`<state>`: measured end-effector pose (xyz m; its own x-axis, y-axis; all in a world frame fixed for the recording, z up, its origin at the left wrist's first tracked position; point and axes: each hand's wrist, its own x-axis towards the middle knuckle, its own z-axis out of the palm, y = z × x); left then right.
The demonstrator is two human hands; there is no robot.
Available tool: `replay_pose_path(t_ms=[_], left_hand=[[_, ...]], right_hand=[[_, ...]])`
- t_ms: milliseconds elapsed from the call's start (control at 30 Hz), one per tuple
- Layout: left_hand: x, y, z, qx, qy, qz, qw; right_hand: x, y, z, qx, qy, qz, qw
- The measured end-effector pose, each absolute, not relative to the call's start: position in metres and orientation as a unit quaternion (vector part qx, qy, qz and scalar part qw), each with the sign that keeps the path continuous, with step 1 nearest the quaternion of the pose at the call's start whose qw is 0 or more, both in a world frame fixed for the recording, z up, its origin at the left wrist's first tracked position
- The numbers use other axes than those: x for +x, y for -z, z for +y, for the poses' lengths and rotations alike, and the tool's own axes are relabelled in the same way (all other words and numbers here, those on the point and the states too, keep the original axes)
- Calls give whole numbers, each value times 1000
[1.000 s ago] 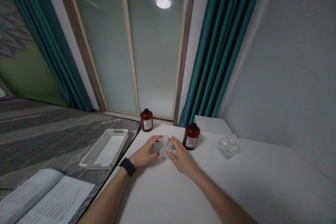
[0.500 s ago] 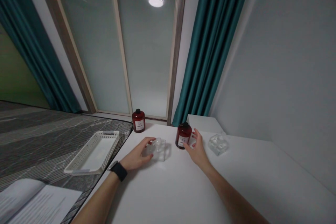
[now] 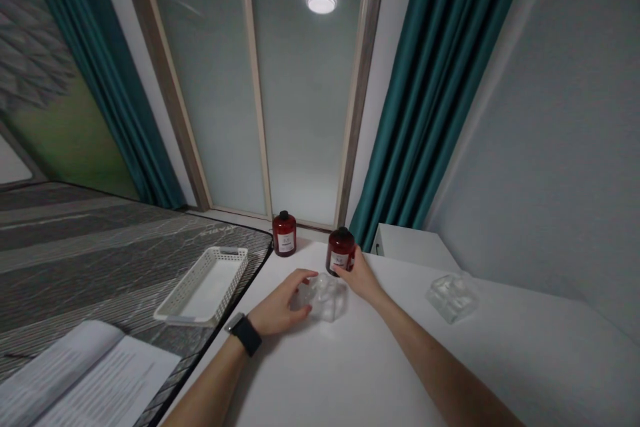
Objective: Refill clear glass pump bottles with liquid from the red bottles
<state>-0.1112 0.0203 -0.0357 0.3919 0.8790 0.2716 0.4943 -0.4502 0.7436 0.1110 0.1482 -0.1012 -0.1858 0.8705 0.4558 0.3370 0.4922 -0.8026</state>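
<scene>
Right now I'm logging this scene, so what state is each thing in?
Left hand: open, fingers curved
Right bottle: upright, capped, held
Right hand: gripping right bottle
Left bottle: upright, capped
Middle clear object: left-hand contact unclear
Right clear object: untouched
Book: open
Basket: right way up
Reflected light: on
Curtains: pulled aside
Watch: worn
Door: apparently shut

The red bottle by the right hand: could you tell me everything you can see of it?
The red bottle is dark red and glossy, looking like tinted glass or plastic, with rounded shoulders and a black cap in place. A pale label on its front bears print too small to read. It looks roughly upright, just beyond the clear glass-like object. The right hand grips its right side, thumb across the lower front. Whether its base touches the table is unclear.
</scene>
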Motion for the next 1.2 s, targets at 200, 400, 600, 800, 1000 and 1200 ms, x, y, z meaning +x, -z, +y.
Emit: replay_pose_path(t_ms=[200,400,600,800,1000,1200], left_hand=[[-112,33,20,785,-324,442,288],[-113,34,20,785,-329,439,288],[-111,35,20,788,-327,440,281],[-108,40,22,781,-340,450,267],[-108,49,25,772,-356,452,269],[-110,49,25,764,-349,496,219]], right_hand=[[69,95,172,-424,-285,-733,450],[53,89,179,-410,-296,-743,438],[85,80,166,-395,-316,-740,443],[123,64,90,-323,-351,-787,390],[124,67,75,-318,-242,-845,356],[132,78,124,-395,-190,-811,386]])
